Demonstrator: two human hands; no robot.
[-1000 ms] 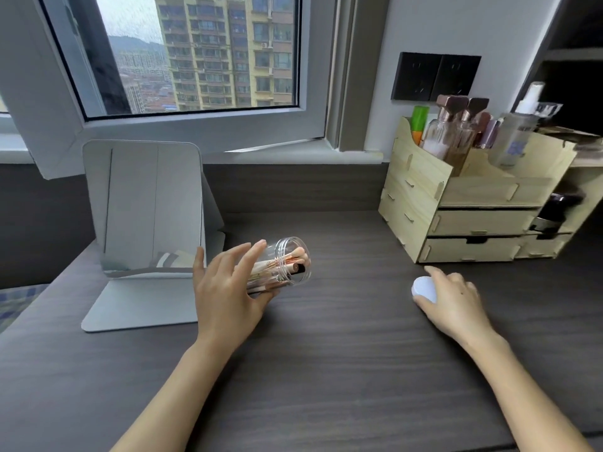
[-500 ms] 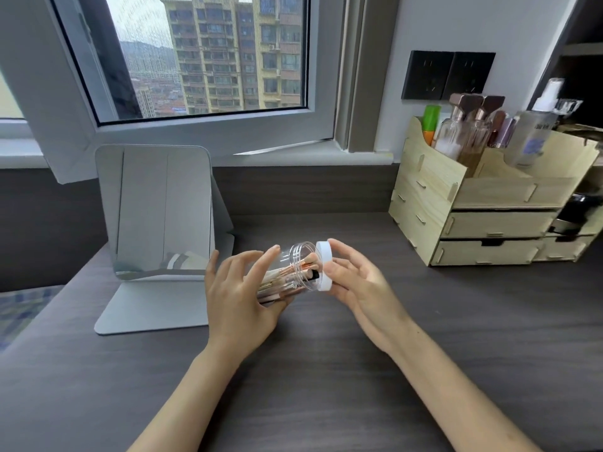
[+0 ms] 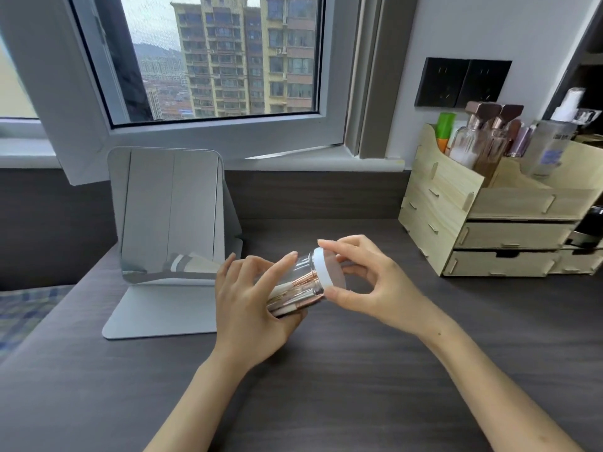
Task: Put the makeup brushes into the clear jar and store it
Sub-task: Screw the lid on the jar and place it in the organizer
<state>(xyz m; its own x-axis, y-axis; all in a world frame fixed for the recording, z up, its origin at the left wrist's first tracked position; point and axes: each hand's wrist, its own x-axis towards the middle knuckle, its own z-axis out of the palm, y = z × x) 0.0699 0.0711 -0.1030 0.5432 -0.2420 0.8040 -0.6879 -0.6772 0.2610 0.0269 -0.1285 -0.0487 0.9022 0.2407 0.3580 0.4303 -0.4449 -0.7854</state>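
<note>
Both hands meet at the centre of the frame, above the dark desk (image 3: 359, 370). Left hand (image 3: 251, 308) wraps around the body of the clear jar (image 3: 301, 285), fingers curled over its top side and thumb underneath, so the jar is gripped and held tilted, almost on its side, with its mouth pointing right and slightly up. Inside it lie the brushes (image 3: 298, 290), several with rose-gold ferrules and pale handles, packed lengthwise; their exact count cannot be told. Right hand (image 3: 375, 282) pinches the white lid (image 3: 328, 267), forefinger on the upper rim and thumb on the lower rim, with the other fingers bent behind it. The lid sits against the jar's mouth; whether it is fully seated cannot be told.

At left centre of the frame a standing mirror (image 3: 169, 216) leans back on its flat grey base, just beside the left hand and behind it. At right a pale wooden organiser (image 3: 473, 223) stands on the desk, well apart from the hands, with 2 drawers visible on its front and bottles (image 3: 483, 138) standing in its top compartments. Above it, on the wall, are 2 black sockets (image 3: 463, 83). Across the upper left and centre a window (image 3: 215, 60) shows tall apartment blocks outside.
</note>
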